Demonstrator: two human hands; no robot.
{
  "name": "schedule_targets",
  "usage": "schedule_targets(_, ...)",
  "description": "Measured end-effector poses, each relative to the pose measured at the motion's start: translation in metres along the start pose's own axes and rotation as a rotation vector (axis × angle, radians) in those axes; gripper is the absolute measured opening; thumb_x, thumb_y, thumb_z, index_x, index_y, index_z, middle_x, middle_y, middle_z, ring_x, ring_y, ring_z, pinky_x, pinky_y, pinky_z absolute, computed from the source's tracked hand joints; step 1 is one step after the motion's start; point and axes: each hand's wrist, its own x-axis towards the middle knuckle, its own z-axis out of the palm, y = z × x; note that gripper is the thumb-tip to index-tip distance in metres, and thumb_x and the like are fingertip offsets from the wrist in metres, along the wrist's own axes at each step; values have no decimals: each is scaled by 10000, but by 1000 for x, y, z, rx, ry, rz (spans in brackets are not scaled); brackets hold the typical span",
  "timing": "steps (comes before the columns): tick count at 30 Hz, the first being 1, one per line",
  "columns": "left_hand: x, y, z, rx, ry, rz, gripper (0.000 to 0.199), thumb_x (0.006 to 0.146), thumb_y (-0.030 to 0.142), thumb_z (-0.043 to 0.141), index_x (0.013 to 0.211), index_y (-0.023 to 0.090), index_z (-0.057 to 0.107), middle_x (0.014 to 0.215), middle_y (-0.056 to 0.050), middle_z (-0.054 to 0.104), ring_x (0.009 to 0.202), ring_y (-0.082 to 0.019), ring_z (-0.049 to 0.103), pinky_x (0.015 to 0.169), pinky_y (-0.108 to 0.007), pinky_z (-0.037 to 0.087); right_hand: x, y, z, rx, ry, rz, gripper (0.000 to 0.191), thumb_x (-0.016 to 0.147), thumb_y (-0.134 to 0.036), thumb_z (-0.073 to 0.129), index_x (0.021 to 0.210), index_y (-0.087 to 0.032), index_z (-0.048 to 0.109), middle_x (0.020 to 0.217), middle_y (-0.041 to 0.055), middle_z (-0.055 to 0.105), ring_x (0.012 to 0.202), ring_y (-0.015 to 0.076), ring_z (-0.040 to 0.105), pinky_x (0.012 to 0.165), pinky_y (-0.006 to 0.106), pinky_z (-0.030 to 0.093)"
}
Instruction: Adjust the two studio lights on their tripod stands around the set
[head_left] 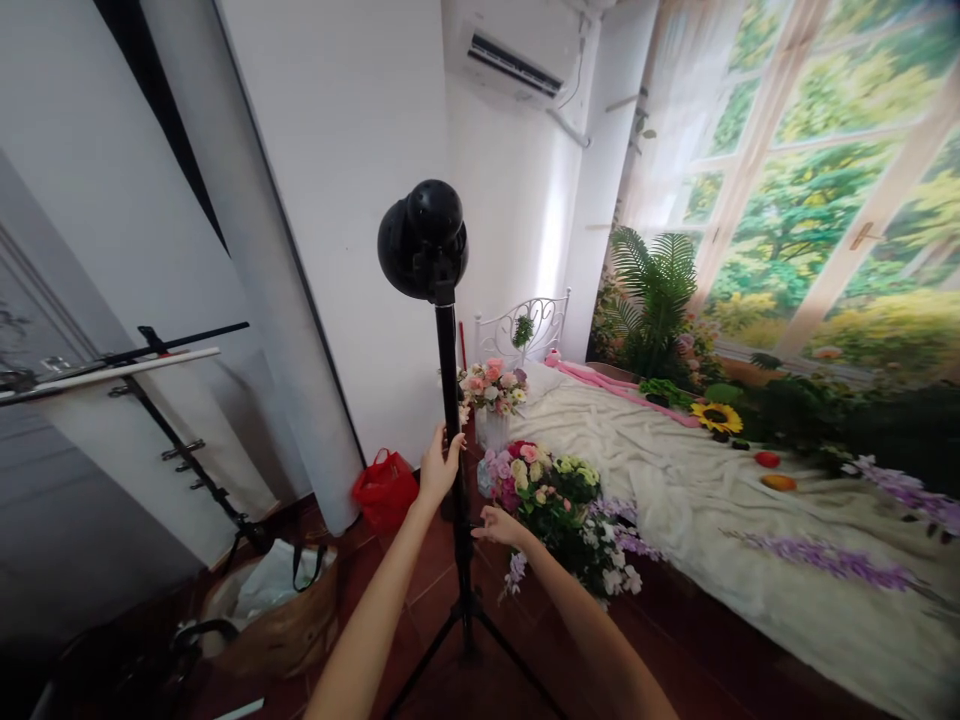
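A black light stand [448,380] rises upright in front of me, its tripod legs spread on the tiled floor. A round black lamp head [424,240] sits on top of the pole. My left hand [441,464] is wrapped around the upper pole below the lamp. Lower down, my right hand [498,528] has its fingers pinched at a small knob on the pole's right side. The knob itself is mostly covered by the fingertips.
Right of the stand are flower bouquets [551,480] and a bed with a cream cover [675,500]. A red bag [385,490] and a wicker basket [292,625] stand on the floor at left. Another stand [180,445] holds a white panel behind them.
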Motion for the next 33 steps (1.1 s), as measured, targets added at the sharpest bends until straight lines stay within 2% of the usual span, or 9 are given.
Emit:
schedule_targets(5,0,0,-1,4,-11,-7,374,917,476,474,1171,207,532,860,-36,698,749,-149,684,694,-249,530,-7,6,3,-326,62,-297,182,763,-42,607,848,-190,541,923,32,619,922,178,570,788,256,426)
schedule_targets(8,1,-1,-1,-23,-13,-10,380,915,470,478,1181,204,531,902,-49,705,777,-152,688,707,-253,537,-11,11,6,-540,130,-410,152,839,-67,530,920,-194,549,1046,73,612,976,185,561,808,272,421)
schedule_targets(11,2,-2,0,-32,-15,-6,390,912,470,480,1186,197,530,903,-56,706,779,-156,688,704,-258,543,-10,15,10,-242,92,-193,148,867,-265,603,963,-191,518,939,59,646,800,158,598,694,247,447)
schedule_targets(14,2,-1,-1,-18,-8,4,400,911,476,479,1191,195,527,864,-49,701,747,-153,683,698,-261,543,-7,17,15,49,-57,24,311,953,-461,406,891,-175,514,761,45,665,566,118,567,551,225,442)
schedule_targets(16,2,0,-1,-13,-13,5,397,912,479,475,1188,197,527,855,-44,697,739,-151,680,696,-260,539,-5,17,17,165,-78,47,387,958,-495,351,824,-174,522,734,41,673,518,92,550,516,198,428)
schedule_targets(18,2,1,-2,-18,-19,1,390,910,481,478,1178,201,527,865,-42,697,742,-150,681,690,-255,536,-5,17,17,254,-65,53,318,878,-471,538,757,-178,517,693,8,664,488,68,529,492,168,402)
schedule_targets(22,1,1,-1,-36,-12,17,366,906,478,487,1146,205,537,871,-38,690,750,-146,682,695,-250,532,-10,19,6,245,-62,70,352,651,-375,791,691,-188,496,612,-38,639,426,66,498,455,172,399)
schedule_targets(28,2,1,0,-27,-7,8,363,906,484,480,1131,205,534,860,-39,692,752,-150,681,700,-252,529,-12,14,-3,214,-117,75,386,834,-560,553,782,-178,542,769,39,681,523,77,567,563,218,496)
schedule_targets(33,1,-3,-1,-12,-1,7,378,902,493,481,1143,206,529,860,-36,697,745,-149,683,691,-248,530,-4,3,6,59,-31,-8,197,801,-334,622,832,-196,484,778,8,646,599,107,596,587,220,471)
